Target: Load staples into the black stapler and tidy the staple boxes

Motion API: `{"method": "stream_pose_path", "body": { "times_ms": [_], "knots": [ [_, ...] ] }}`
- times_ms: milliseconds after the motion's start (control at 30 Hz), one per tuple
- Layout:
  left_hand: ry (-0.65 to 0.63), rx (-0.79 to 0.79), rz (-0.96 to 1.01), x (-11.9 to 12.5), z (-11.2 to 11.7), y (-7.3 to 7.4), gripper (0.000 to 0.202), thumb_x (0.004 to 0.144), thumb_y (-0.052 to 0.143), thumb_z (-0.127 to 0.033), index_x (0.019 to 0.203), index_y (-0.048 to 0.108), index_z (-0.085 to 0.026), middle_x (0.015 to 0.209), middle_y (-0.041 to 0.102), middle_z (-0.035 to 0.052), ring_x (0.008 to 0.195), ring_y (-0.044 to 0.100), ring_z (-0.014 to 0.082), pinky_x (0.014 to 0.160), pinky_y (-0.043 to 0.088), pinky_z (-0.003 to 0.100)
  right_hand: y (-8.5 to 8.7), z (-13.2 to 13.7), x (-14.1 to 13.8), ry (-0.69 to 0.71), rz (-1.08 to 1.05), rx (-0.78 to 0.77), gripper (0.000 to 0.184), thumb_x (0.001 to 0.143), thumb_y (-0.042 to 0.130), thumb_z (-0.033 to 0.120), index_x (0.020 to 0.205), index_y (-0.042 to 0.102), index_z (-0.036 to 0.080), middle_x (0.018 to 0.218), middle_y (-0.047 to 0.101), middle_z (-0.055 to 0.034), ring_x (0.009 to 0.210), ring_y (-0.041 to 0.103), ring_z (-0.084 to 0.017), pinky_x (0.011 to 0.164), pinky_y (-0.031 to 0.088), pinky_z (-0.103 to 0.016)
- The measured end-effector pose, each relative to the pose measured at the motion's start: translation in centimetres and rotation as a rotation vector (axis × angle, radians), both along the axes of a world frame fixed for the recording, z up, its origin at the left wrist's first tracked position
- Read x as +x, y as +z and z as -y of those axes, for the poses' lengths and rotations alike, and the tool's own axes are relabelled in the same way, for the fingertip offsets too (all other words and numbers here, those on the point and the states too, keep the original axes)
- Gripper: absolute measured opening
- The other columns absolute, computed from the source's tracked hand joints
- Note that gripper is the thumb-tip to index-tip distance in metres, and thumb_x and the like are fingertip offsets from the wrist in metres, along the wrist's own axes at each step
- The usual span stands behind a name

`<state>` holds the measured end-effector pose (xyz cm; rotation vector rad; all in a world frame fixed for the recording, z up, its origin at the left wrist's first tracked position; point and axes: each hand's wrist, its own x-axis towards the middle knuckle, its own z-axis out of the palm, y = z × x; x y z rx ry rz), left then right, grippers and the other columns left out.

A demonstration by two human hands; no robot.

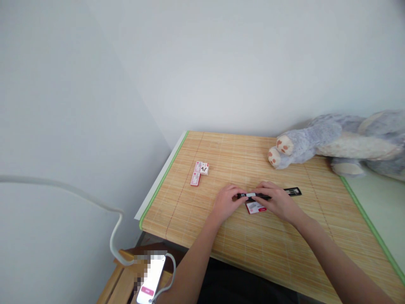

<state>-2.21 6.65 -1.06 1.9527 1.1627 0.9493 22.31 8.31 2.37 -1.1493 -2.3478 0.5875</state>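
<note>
A long black stapler (293, 191) lies opened out flat above the mat, its metal inner parts showing at the right end. My left hand (228, 202) pinches its left end between thumb and fingers. Closed over its middle is my right hand (276, 200), with the thumb and fingertips close to a silvery strip (251, 194), which looks like a row of staples. Directly below the stapler, a red and white small box (255, 207) lies on the mat, partly covered by the stapler and my right hand.
Several small red and white boxes (195, 179) sit together on the bamboo mat (234, 156) to the left. A grey plush toy (325, 135) lies along the wall at the back right. Below left, a phone (152, 276) with a white cable rests on a wooden seat (115, 283).
</note>
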Motion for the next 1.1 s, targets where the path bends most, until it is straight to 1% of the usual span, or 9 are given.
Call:
{"method": "stream_pose_path", "body": {
  "times_ms": [267, 400, 567, 767, 833, 900, 967, 1033, 1100],
  "knots": [
    [0.011, 0.008, -0.009, 0.4, -0.1, 0.2, 0.022, 0.095, 0.068, -0.044, 0.109, 0.075, -0.028, 0.104, 0.072, 0.0035, 0.104, 0.062, 0.0216, 0.095, 0.049, 0.037, 0.9, 0.3, -1.2, -0.012, 0.106, -0.029, 0.024, 0.096, 0.066, 0.030, 0.118, 0.076, 0.032, 0.104, 0.066, -0.0057, 0.096, 0.063, -0.023, 0.086, 0.050, -0.035],
    [0.020, 0.014, -0.019, 0.4, -0.3, 0.2, 0.021, 0.092, 0.071, -0.042, 0.107, 0.074, -0.028, 0.104, 0.072, 0.0036, 0.106, 0.060, 0.0238, 0.097, 0.046, 0.040, 1.3, 1.0, -1.4, -0.177, 0.108, -0.075, 0.026, 0.091, 0.071, 0.028, 0.117, 0.072, 0.026, 0.108, 0.066, -0.0058, 0.102, 0.061, -0.024, 0.091, 0.046, -0.034],
    [0.012, 0.014, -0.051, 0.4, -0.5, 0.2, 0.017, 0.091, 0.073, -0.037, 0.106, 0.074, -0.028, 0.105, 0.071, 0.0030, 0.106, 0.060, 0.0235, 0.095, 0.046, 0.039, 1.3, 2.6, -2.1, -0.350, 0.105, -0.142, 0.009, 0.091, 0.068, 0.031, 0.094, 0.072, 0.023, 0.091, 0.067, -0.0035, 0.080, 0.062, -0.020, 0.072, 0.041, -0.029],
    [0.004, 0.005, -0.071, 0.4, -0.7, 0.2, 0.017, 0.093, 0.069, -0.036, 0.108, 0.073, -0.028, 0.108, 0.071, 0.0043, 0.108, 0.060, 0.0238, 0.098, 0.045, 0.041, 0.2, 5.2, -3.4, -0.402, 0.005, -0.244, 0.026, 0.096, 0.060, 0.042, 0.115, 0.069, 0.027, 0.070, 0.063, 0.0029, 0.065, 0.059, -0.017, 0.061, 0.036, -0.027],
    [0.008, 0.003, -0.068, 0.4, -0.7, 0.3, 0.018, 0.093, 0.069, -0.037, 0.109, 0.073, -0.028, 0.111, 0.071, 0.0045, 0.111, 0.059, 0.0243, 0.100, 0.045, 0.042, -1.0, 6.6, -2.4, -0.496, -0.145, -0.322, 0.035, 0.096, 0.058, 0.050, 0.119, 0.067, 0.024, 0.066, 0.060, 0.0038, 0.060, 0.057, -0.017, 0.058, 0.038, -0.027],
    [0.009, 0.000, -0.064, 0.5, -0.8, 0.5, 0.017, 0.094, 0.069, -0.036, 0.109, 0.073, -0.029, 0.113, 0.071, 0.0037, 0.112, 0.059, 0.0243, 0.101, 0.045, 0.042, -2.3, 8.0, -0.5, -0.702, -0.479, -0.476, 0.044, 0.089, 0.065, 0.061, 0.107, 0.068, 0.021, 0.061, 0.056, 0.0043, 0.053, 0.051, -0.015, 0.053, 0.038, -0.027],
    [0.007, -0.006, -0.061, 0.5, -0.9, 0.5, 0.017, 0.094, 0.068, -0.036, 0.109, 0.072, -0.030, 0.112, 0.072, 0.0026, 0.110, 0.059, 0.0240, 0.099, 0.046, 0.041, -3.2, 8.8, 1.8, -0.830, -0.578, -0.517, 0.058, 0.089, 0.059, 0.070, 0.115, 0.063, 0.019, 0.058, 0.052, 0.0063, 0.044, 0.043, -0.013, 0.044, 0.032, -0.026],
    [0.003, -0.011, -0.063, 0.6, -1.0, 0.5, 0.018, 0.094, 0.068, -0.036, 0.111, 0.072, -0.030, 0.111, 0.073, 0.0019, 0.108, 0.059, 0.0240, 0.097, 0.046, 0.040, -3.2, 8.6, 3.9, -0.874, -0.614, -0.504, 0.071, 0.087, 0.060, 0.074, 0.134, 0.053, 0.021, 0.068, 0.058, 0.0051, 0.041, 0.041, -0.012, 0.040, 0.030, -0.025],
    [0.001, -0.015, -0.068, 0.6, -1.1, 0.4, 0.019, 0.094, 0.069, -0.036, 0.112, 0.072, -0.031, 0.112, 0.073, 0.0014, 0.109, 0.059, 0.0241, 0.098, 0.046, 0.040, -2.4, 7.3, 5.5, -0.793, -0.624, -0.458, 0.077, 0.084, 0.066, 0.072, 0.142, 0.047, 0.025, 0.086, 0.067, 0.0004, 0.048, 0.047, -0.012, 0.042, 0.035, -0.025]
  ]
}}
